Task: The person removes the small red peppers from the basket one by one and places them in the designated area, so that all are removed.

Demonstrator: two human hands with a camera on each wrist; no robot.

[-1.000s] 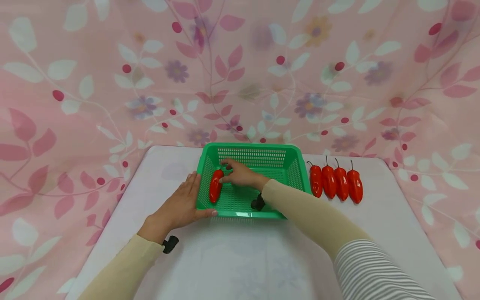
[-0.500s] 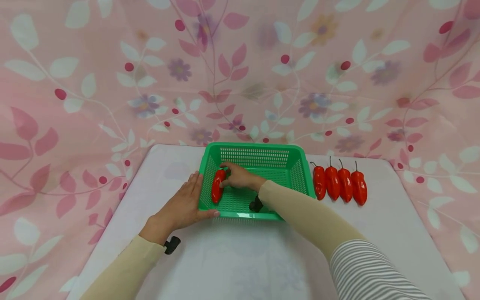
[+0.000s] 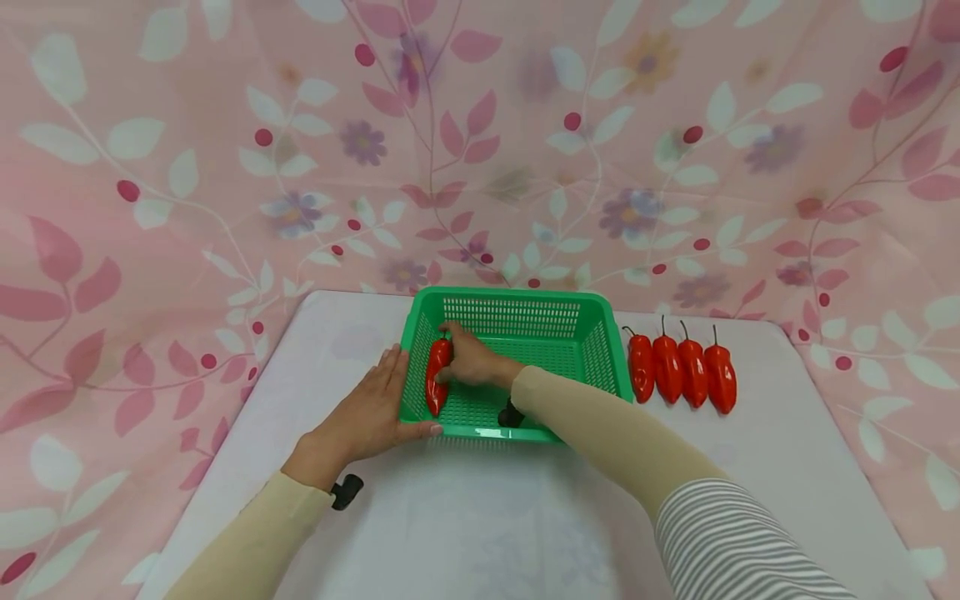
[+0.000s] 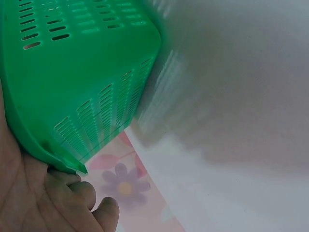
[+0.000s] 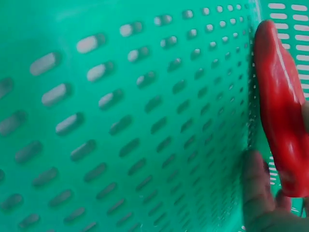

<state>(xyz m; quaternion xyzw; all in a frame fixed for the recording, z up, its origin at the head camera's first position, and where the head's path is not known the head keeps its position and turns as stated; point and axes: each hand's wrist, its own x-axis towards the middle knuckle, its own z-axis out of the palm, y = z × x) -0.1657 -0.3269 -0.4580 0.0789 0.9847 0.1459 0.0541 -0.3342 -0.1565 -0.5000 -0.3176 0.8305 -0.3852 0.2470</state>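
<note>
A green slotted plastic basket stands at the back middle of the table. Along its left side lies my left hand, fingers stretched out and thumb at the front rim; the left wrist view has its palm right at the rim. Inside the basket, my right hand holds a glossy red chili pepper near the left wall, fingers by the stem end and thumb at its side. Up close in the right wrist view, the pepper stands out against the slotted basket, with fingers near one end.
Several more red peppers lie side by side just right of the basket, stems toward the back. White cloth covers the table. A floral pink curtain hangs behind it.
My right thumb and fingers have closed in on the pepper, which has shifted slightly within the basket. The left hand keeps its place at the basket's left side.
</note>
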